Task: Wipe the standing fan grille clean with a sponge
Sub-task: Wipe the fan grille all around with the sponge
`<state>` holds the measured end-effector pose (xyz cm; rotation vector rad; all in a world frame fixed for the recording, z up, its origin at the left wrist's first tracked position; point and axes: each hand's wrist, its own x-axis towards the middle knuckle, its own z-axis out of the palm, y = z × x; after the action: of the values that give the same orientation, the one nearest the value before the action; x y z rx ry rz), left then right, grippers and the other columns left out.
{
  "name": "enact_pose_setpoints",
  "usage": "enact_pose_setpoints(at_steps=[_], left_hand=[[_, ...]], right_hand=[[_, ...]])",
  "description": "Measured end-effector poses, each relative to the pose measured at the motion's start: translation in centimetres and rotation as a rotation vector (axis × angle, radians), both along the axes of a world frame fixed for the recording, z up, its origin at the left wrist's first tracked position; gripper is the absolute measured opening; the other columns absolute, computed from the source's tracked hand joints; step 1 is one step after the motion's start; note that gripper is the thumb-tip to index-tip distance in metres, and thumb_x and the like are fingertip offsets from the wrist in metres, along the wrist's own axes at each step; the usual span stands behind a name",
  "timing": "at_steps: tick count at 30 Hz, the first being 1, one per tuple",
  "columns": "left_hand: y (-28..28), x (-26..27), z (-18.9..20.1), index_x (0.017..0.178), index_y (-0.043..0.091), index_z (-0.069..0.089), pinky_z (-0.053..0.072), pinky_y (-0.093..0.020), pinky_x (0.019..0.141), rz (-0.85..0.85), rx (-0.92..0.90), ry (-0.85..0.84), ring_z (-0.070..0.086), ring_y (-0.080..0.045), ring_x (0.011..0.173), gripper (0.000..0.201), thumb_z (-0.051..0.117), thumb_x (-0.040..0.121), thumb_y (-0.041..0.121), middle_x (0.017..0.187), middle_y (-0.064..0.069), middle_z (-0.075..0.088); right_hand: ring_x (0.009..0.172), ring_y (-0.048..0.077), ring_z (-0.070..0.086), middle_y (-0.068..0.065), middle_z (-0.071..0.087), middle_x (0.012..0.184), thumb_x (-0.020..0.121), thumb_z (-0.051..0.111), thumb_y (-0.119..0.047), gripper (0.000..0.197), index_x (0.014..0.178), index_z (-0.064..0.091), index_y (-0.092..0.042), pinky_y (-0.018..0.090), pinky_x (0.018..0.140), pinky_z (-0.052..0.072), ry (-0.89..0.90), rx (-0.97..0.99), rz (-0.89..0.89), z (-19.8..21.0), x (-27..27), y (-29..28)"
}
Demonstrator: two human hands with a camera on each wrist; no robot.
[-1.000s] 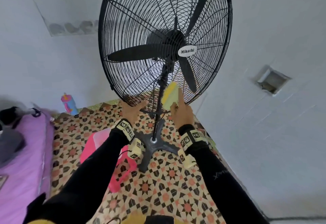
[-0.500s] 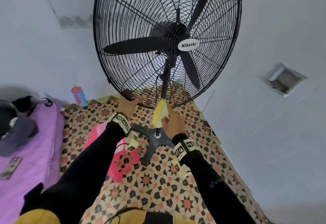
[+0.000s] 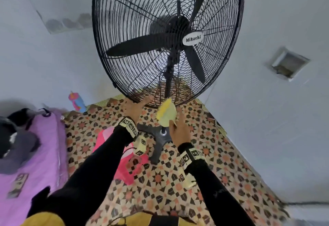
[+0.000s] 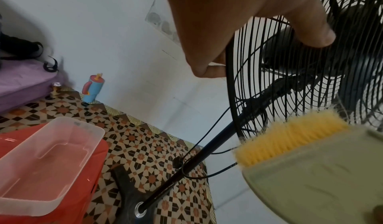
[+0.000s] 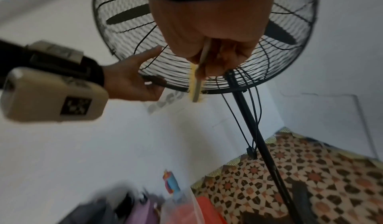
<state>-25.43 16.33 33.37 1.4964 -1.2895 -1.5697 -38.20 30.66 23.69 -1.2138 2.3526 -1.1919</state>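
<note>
The sponge (image 3: pixel 166 112), yellow on one face and pale green on the other, is pinched in the right hand (image 3: pixel 179 131), thumb on one side and fingers curled on the other, so that grip is closed tight around it. It stands on edge just above that hand, its upper end against the bottom rim of the fan grille (image 3: pixel 124 29). From the left wrist view its yellow side (image 4: pixel 290 137) is pressed to the wires and blurred.

Just to the left of the sponge, the left hand (image 3: pixel 135 107) reaches up to the same lower rim. Its fingers hook round the rim wire while the thumb (image 4: pixel 311 30) lies against the front wires, so this grip is closed on the grille.

Below both hands the black pole (image 3: pixel 169 76) runs down to a dark cross-shaped base (image 3: pixel 158 143) on the patterned floor (image 3: pixel 222 181). A thin black cable (image 5: pixel 234 116) hangs beside the pole.

Under the left forearm sits a clear plastic tub (image 4: pixel 47 162) on a red stool or crate (image 4: pixel 91 178). Further left is a purple mattress (image 3: pixel 35 154) with dark things lying on it. Beyond it, against the white wall (image 3: pixel 44 65), stands a blue and pink bottle (image 3: pixel 77 102).

Above the hands, behind the wires, are three black blades and a white oval badge (image 3: pixel 193 39) reading Mikachi.
</note>
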Motion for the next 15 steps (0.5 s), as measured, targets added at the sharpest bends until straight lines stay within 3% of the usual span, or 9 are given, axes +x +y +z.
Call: enact_pose_setpoints(at_steps=[2,3,4,6,8,10,11,15], left_hand=[[-0.8,0.2,-0.4,0.162,0.005,0.021,0.037,-0.051,0.115,-0.055,0.035,0.031,0.039,-0.037,0.149,0.122,0.090,0.073,0.052,0.163,-0.016,0.038],[-1.0,0.2,-0.5,0.160,0.009,0.029,0.040,-0.049,0.110,-0.103,0.044,0.080,0.044,-0.032,0.145,0.119,0.092,0.069,0.054,0.158,-0.011,0.045],[-1.3,0.4,-0.5,0.157,0.011,0.036,0.041,-0.048,0.108,-0.140,0.058,0.107,0.047,-0.026,0.142,0.113,0.093,0.068,0.054,0.153,-0.005,0.050],[-4.1,0.4,-4.9,0.153,0.011,0.041,0.040,-0.043,0.114,-0.154,0.052,0.115,0.048,-0.020,0.139,0.114,0.095,0.065,0.059,0.151,0.001,0.052],[-5.2,0.4,-6.3,0.152,0.019,0.045,0.039,-0.043,0.119,-0.200,0.041,0.038,0.052,-0.018,0.138,0.120,0.095,0.056,0.070,0.152,0.001,0.055],[-6.0,0.6,-6.8,0.139,0.027,0.056,0.040,-0.034,0.115,-0.254,0.033,0.061,0.056,-0.008,0.127,0.088,0.095,0.067,0.058,0.142,0.011,0.059],[-4.7,0.9,-4.3,0.134,0.027,0.059,0.040,-0.032,0.114,-0.292,0.027,0.037,0.058,-0.006,0.123,0.077,0.095,0.071,0.051,0.138,0.014,0.061],[-4.5,1.4,-3.1,0.142,0.016,0.061,0.039,-0.033,0.113,-0.361,-0.016,0.025,0.052,-0.006,0.123,0.076,0.085,0.081,0.053,0.140,0.009,0.056]], right_hand=[[0.065,0.021,0.063,0.004,0.062,0.081,0.104,0.048,-0.034,0.037,0.129,0.051,-0.006,0.031,0.052,0.047,-0.067,0.122,-0.026,-0.4,0.7,-0.9],[0.071,0.026,0.065,0.006,0.064,0.081,0.104,0.049,-0.033,0.033,0.112,0.059,-0.002,0.031,0.057,0.045,-0.101,0.209,-0.011,-0.6,1.2,-1.4],[0.070,0.027,0.063,0.007,0.064,0.076,0.103,0.052,-0.030,0.033,0.098,0.063,0.001,0.030,0.059,0.043,-0.155,0.271,0.000,-0.7,1.6,-1.8],[0.062,0.026,0.060,0.012,0.065,0.070,0.098,0.061,-0.028,0.035,0.081,0.067,0.002,0.030,0.061,0.044,-0.273,0.300,-0.021,-1.4,2.6,-3.2],[0.072,0.028,0.062,0.016,0.070,0.082,0.095,0.064,-0.031,0.034,0.088,0.069,0.001,0.034,0.070,0.048,-0.330,0.360,-0.060,-2.2,3.7,-4.5],[0.093,0.031,0.066,0.017,0.072,0.100,0.095,0.062,-0.036,0.038,0.101,0.069,0.002,0.038,0.084,0.051,-0.387,0.379,-0.108,-3.0,4.3,-5.9],[0.098,0.031,0.066,0.017,0.071,0.104,0.093,0.063,-0.037,0.040,0.104,0.069,0.002,0.039,0.086,0.053,-0.418,0.370,-0.128,-3.3,4.3,-6.4],[0.093,0.031,0.067,0.015,0.072,0.101,0.093,0.062,-0.034,0.034,0.107,0.069,-0.003,0.041,0.080,0.056,-0.378,0.295,-0.249,-3.7,4.4,-6.0]])
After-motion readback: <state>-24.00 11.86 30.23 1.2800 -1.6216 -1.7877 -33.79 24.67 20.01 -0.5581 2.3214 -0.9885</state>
